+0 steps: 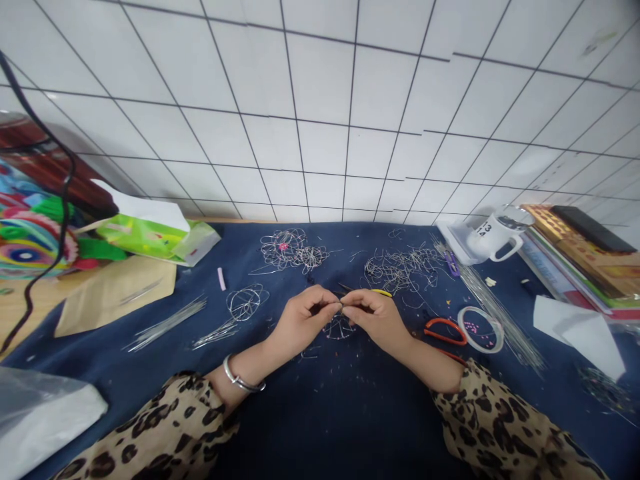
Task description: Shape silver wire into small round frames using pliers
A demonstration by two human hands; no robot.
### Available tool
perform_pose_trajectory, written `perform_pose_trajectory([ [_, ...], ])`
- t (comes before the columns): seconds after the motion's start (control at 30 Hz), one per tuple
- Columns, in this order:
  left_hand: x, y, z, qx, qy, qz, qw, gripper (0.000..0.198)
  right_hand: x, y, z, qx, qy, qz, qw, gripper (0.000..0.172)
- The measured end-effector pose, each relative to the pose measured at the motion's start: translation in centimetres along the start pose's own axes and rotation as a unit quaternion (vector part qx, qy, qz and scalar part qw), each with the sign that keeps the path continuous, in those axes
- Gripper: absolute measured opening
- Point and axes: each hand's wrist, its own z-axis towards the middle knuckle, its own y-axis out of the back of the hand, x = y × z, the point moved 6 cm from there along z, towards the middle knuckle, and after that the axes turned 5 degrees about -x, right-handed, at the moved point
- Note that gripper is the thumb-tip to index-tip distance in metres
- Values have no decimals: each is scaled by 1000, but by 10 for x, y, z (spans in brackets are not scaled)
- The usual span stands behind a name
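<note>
Both hands meet at the middle over the dark blue cloth (320, 413). My left hand (301, 321), with a silver bangle at its wrist, pinches the top of a small round wire piece (340, 328) between thumb and forefinger. On the same spot, my right hand (383, 323) closes in a pinch from the other side. Thin spokes and tiny pale beads show on the piece below the fingertips; the exact point of grip is hidden. Just behind the right hand lies a tool with a yellow handle (383, 293), partly covered. Orange tool handles (445, 331) rest beside the right wrist.
Tangled wire (403, 270) and a wire cluster with a pink centre (283, 248) lie behind. Straight wires (167, 325) are at left, longer ones (500, 317) at right. A round dish (501, 337) holds pink beads. A white mug (493, 233) stands near books (585, 267).
</note>
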Motion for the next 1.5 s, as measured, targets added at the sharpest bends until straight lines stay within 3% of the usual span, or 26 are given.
perform_pose_trajectory([
  [0.93, 7, 5, -1, -45, 48, -81, 995, 17, 1, 0, 1, 4, -4, 28, 1000, 26],
  [1.17, 6, 7, -2, -60, 68, -115, 989, 17, -2, 4, 0, -14, 8, -44, 999, 22],
  [1.5, 3, 11, -1, -76, 46, -71, 994, 16, 5, 3, -1, 0, 42, -122, 992, 17],
])
